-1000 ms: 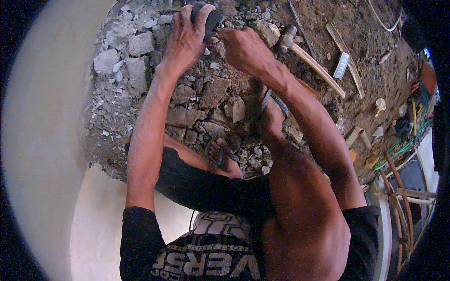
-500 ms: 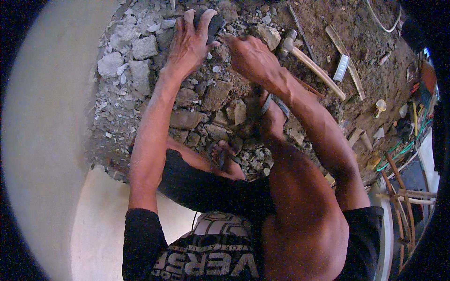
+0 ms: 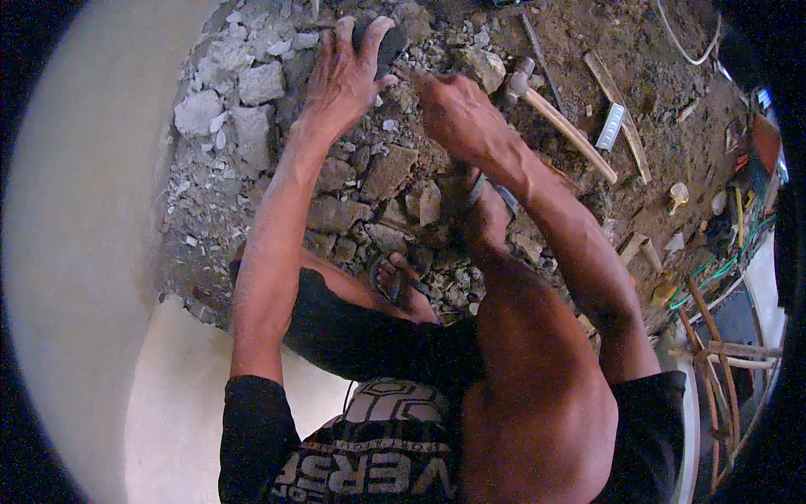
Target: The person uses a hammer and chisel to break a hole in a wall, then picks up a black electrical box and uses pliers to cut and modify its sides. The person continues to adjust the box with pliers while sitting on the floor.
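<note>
My left hand spread flat over a dark rounded stone, my right hand loosely curled on grey broken rubble, grip unclear, wooden-handled hammer lying just right of it

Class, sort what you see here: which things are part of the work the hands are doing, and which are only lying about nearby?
In the work:
- left hand on a dark stone
- right hand, closed among the rubble

Lying about:
- hammer on the soil
- wooden slat
- pale concrete chunks
- green hoses
</note>
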Demonstrator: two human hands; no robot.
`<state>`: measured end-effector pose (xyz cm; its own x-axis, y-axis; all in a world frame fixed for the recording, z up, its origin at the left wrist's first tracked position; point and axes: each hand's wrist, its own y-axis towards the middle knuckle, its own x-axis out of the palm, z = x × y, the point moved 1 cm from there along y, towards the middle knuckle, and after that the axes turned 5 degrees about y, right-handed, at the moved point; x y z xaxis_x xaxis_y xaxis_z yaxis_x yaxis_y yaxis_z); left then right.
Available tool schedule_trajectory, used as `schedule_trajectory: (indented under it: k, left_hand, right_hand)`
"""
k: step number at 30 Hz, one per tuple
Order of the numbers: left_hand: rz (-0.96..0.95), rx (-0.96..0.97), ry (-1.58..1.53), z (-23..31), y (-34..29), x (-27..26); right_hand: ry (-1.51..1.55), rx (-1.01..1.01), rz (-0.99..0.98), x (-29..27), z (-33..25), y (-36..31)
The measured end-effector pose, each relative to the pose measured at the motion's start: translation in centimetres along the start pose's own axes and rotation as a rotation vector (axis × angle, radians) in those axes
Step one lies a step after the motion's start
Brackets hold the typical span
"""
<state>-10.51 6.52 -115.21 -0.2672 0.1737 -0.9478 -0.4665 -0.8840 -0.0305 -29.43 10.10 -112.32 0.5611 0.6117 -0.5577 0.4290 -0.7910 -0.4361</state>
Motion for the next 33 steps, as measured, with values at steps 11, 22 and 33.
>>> schedule_trajectory:
  k: [11, 22, 33]
  left_hand:
    - [-0.030, -0.012, 0.037, -0.6, -0.1, 0.8]
    - [-0.078, -0.006, 0.010, -0.9, 0.2, 0.6]
    - [-0.041, 0.003, 0.067, -0.6, 0.2, 0.5]
  right_hand:
    - [-0.015, -0.155, 0.101, 0.9, -0.3, 1.7]
    - [-0.055, -0.006, -0.042, -0.5, -1.1, 0.0]
    - [-0.001, -0.105, 0.151, 1.3, 0.4, 0.0]
